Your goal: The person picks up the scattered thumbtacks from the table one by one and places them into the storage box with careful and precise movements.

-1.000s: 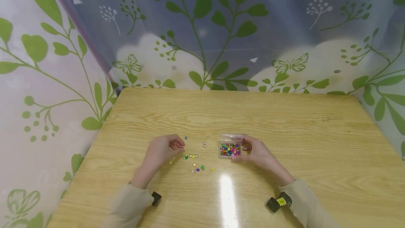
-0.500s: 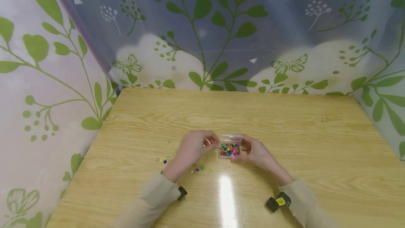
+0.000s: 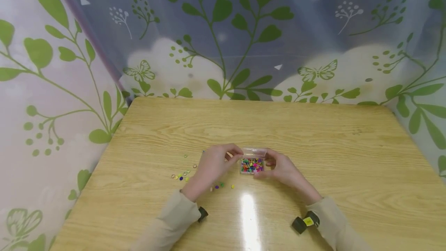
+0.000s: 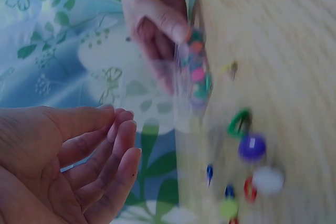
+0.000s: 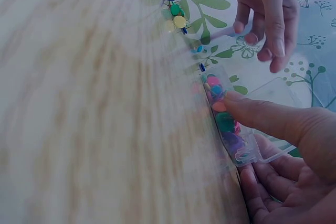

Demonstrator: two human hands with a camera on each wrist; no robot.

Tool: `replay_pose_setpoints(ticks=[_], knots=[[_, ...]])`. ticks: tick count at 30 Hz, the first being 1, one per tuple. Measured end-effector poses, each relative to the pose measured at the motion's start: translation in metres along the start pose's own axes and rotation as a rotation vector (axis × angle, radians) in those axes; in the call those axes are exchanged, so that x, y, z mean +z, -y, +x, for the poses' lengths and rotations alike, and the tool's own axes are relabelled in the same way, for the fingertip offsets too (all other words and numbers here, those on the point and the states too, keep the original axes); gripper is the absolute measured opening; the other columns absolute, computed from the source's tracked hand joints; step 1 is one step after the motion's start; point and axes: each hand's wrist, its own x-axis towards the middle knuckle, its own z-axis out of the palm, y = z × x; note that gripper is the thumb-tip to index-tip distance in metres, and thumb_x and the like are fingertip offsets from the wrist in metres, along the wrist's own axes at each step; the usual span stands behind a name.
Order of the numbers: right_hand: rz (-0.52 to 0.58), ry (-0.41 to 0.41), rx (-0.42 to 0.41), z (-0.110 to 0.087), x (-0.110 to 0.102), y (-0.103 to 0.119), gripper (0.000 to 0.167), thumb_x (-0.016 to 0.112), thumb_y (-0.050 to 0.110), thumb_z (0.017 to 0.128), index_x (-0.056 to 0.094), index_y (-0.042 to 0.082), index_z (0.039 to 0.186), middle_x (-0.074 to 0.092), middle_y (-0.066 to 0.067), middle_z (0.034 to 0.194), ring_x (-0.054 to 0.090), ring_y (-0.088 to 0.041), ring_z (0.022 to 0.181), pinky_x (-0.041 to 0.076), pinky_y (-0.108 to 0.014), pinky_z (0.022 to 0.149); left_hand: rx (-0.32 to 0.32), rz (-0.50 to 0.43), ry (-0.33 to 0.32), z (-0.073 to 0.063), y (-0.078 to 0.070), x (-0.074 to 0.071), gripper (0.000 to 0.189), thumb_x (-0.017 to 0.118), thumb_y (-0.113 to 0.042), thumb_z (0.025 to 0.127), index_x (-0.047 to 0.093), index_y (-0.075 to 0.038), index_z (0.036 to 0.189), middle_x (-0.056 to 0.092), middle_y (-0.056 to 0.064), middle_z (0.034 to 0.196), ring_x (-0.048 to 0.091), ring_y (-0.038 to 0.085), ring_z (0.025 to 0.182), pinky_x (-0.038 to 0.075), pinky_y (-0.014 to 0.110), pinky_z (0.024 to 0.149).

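Note:
A small clear plastic box (image 5: 247, 160) full of colourful thumbtacks (image 3: 251, 164) sits on the table, its hinged lid (image 3: 254, 152) standing up. My right hand (image 3: 283, 167) grips the box at its right side, thumb in front and fingers behind. My left hand (image 3: 216, 162) hovers at the box's left edge with fingers loosely bent. In the left wrist view its thumb and index tips meet, and no tack shows between them. Loose thumbtacks lie left of the box, among them a purple thumbtack (image 4: 252, 147) and a green thumbtack (image 4: 240, 123). My left hand and forearm hide some of them.
The wooden table (image 3: 313, 134) reaches back to a leaf-patterned curtain (image 3: 223, 49). A yellow thumbtack (image 3: 233, 186) lies in front of the box. More loose tacks lie left of my left wrist, such as a dark blue thumbtack (image 3: 181, 178).
My left hand has moved right from the loose tacks to the box's left edge, then shifted only slightly. My right hand keeps holding the box in place.

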Motion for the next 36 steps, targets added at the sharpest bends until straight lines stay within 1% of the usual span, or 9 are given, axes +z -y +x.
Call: replay_pose_setpoints(ticks=[3,6,10,13,18,23,27,30,36], knots=[[-0.002,0.000,-0.004,0.000,0.000,0.001,0.073,0.092,0.028,0.072,0.061,0.014,0.137,0.063,-0.015,0.126,0.059,-0.029,0.110,0.051,-0.047,0.094,-0.050,0.015,-0.025,-0.001,0.008,-0.010,0.011,0.068,-0.026,0.098,0.075,-0.019,0.103,0.076,-0.005,0.097,0.069,0.011,0.080,0.053,0.023,0.064],[-0.001,-0.004,-0.002,0.000,0.000,0.001,0.073,0.092,0.028,0.071,0.062,0.015,0.136,0.063,-0.015,0.125,0.059,-0.029,0.108,0.051,-0.045,0.094,-0.100,0.027,-0.066,-0.003,0.020,-0.023,0.009,0.070,-0.024,0.097,0.076,-0.018,0.102,0.075,-0.004,0.097,0.070,0.014,0.082,0.054,0.027,0.065],[0.003,-0.006,0.000,0.000,0.000,-0.001,0.073,0.093,0.028,0.070,0.062,0.017,0.136,0.064,-0.013,0.126,0.060,-0.027,0.108,0.051,-0.045,0.095,-0.140,0.061,-0.138,-0.007,0.039,-0.041,0.009,0.072,-0.018,0.096,0.076,-0.014,0.103,0.075,0.001,0.099,0.071,0.020,0.086,0.057,0.034,0.069],[-0.002,-0.007,-0.006,0.000,0.000,-0.001,0.073,0.093,0.028,0.071,0.061,0.016,0.136,0.064,-0.013,0.126,0.060,-0.027,0.107,0.051,-0.045,0.094,-0.183,0.083,-0.158,-0.011,0.056,-0.052,0.012,0.072,-0.015,0.095,0.075,-0.010,0.106,0.074,0.006,0.102,0.070,0.024,0.090,0.057,0.039,0.073],[-0.014,-0.008,0.003,-0.001,0.000,0.000,0.074,0.093,0.028,0.072,0.061,0.015,0.137,0.063,-0.016,0.128,0.059,-0.028,0.109,0.051,-0.047,0.094,-0.261,0.113,-0.118,-0.018,0.083,-0.062,0.012,0.073,-0.013,0.094,0.074,-0.007,0.105,0.074,0.009,0.101,0.069,0.026,0.090,0.056,0.043,0.078],[-0.016,-0.005,0.008,-0.002,0.000,0.002,0.074,0.092,0.028,0.072,0.060,0.014,0.138,0.061,-0.018,0.130,0.059,-0.030,0.110,0.051,-0.049,0.095,-0.293,0.144,-0.063,-0.025,0.100,-0.064,0.007,0.076,-0.012,0.091,0.074,-0.006,0.096,0.074,0.007,0.091,0.067,0.022,0.081,0.055,0.040,0.075],[-0.019,-0.006,-0.005,-0.001,-0.001,0.002,0.074,0.092,0.028,0.072,0.061,0.015,0.137,0.063,-0.016,0.127,0.059,-0.029,0.108,0.051,-0.046,0.094,-0.303,0.175,-0.029,-0.028,0.105,-0.064,0.006,0.077,-0.011,0.089,0.073,-0.007,0.088,0.072,0.004,0.082,0.064,0.018,0.074,0.052,0.036,0.070],[-0.015,-0.003,-0.009,-0.001,-0.001,0.002,0.073,0.092,0.028,0.072,0.061,0.015,0.137,0.063,-0.015,0.125,0.060,-0.028,0.107,0.051,-0.044,0.092,-0.316,0.191,-0.020,-0.028,0.107,-0.062,0.006,0.078,-0.010,0.089,0.073,-0.007,0.086,0.071,0.003,0.078,0.062,0.017,0.070,0.050,0.034,0.067],[-0.004,-0.002,-0.014,-0.001,0.000,0.001,0.072,0.092,0.027,0.072,0.062,0.016,0.136,0.064,-0.015,0.124,0.060,-0.027,0.105,0.052,-0.041,0.089,-0.352,0.205,-0.026,-0.025,0.111,-0.060,0.006,0.076,-0.012,0.091,0.073,-0.007,0.088,0.070,0.005,0.080,0.059,0.017,0.068,0.047,0.031,0.063]])
